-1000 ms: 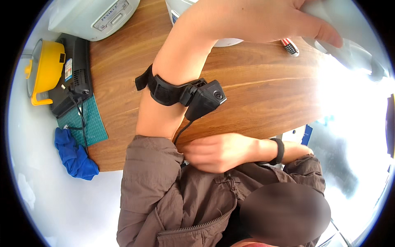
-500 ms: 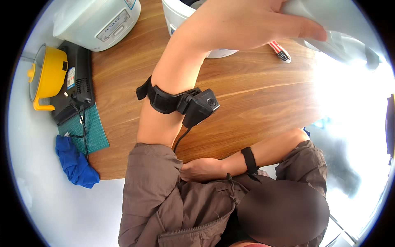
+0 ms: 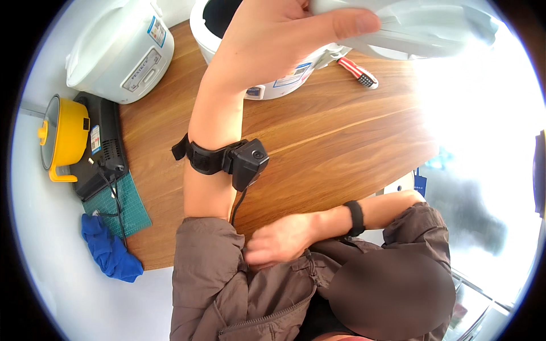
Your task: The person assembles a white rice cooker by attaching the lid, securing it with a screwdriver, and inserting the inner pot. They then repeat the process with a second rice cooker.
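Observation:
At the top of the head view my left hand (image 3: 273,42) reaches over a white rice cooker (image 3: 213,48) and is closed on its raised, pale grey lid (image 3: 421,34). The thumb lies across the lid's edge; the other fingers are mostly hidden. Part of the cooker's dark inside shows left of the hand. My right hand (image 3: 281,238) rests low before my body beside my left sleeve, palm down. Its fingers are loosely stretched, slightly blurred, with nothing seen in them. Below the lid lies a handle (image 3: 358,73) with red and white stripes and a dark starred end.
Another white rice cooker (image 3: 122,54) stands at the far left. Nearer are a yellow pot (image 3: 71,133) on a black device (image 3: 105,150), a green cutting mat (image 3: 133,207) with a cable, and a blue cloth (image 3: 111,250). The wooden table (image 3: 318,136) ends beside bright glare.
The view has shifted, so the table things appear further left and lower. My left hand still holds the lid. My right hand has turned, showing more of its back and fingers.

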`<state>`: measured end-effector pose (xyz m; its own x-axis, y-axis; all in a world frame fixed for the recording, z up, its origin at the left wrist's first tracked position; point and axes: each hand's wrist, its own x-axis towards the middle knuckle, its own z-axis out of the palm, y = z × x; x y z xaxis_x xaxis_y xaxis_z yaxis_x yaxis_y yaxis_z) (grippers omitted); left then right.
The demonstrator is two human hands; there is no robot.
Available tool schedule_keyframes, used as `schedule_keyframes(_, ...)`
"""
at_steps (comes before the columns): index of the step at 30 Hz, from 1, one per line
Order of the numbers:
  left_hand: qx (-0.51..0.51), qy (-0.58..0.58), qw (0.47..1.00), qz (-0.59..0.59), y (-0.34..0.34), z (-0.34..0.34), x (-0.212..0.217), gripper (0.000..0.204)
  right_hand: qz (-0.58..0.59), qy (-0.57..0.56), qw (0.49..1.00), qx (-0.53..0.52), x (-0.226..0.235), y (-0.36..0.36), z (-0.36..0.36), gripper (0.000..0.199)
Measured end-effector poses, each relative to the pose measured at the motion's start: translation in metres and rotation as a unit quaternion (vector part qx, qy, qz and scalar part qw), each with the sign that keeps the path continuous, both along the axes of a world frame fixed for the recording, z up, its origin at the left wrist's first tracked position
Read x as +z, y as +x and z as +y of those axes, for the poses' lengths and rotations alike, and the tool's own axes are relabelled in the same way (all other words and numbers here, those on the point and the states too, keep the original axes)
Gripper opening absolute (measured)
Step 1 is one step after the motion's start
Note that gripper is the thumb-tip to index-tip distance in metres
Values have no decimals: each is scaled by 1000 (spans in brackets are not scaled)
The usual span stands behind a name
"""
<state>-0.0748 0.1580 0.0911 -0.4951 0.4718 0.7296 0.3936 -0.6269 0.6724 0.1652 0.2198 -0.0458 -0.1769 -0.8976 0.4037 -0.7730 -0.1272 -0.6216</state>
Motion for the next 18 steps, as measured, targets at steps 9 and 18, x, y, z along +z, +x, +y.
schedule_keyframes(9,45,20,991,-120,2,-2,3,51,124,160,809,-552,23,-93,133,34)
schedule_keyframes(18,53,95,937,-331,3,-26,11,38,77,148,798,-579,15,-124,157,29)
